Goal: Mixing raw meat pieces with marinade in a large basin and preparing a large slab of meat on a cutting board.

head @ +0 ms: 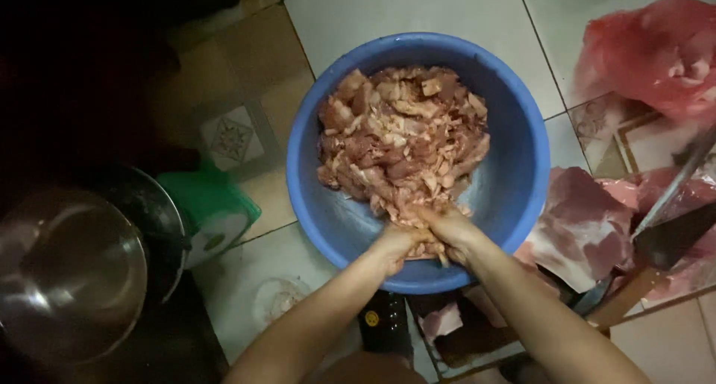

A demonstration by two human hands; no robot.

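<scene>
A heap of chopped raw meat (403, 142) fills the blue basin (514, 183) on the tiled floor (418, 11). The left hand (399, 246) and right hand (451, 231) meet at the heap's near edge, their fingers (432, 218) curled shut around meat pieces, with the bulk lying just beyond them.
</scene>
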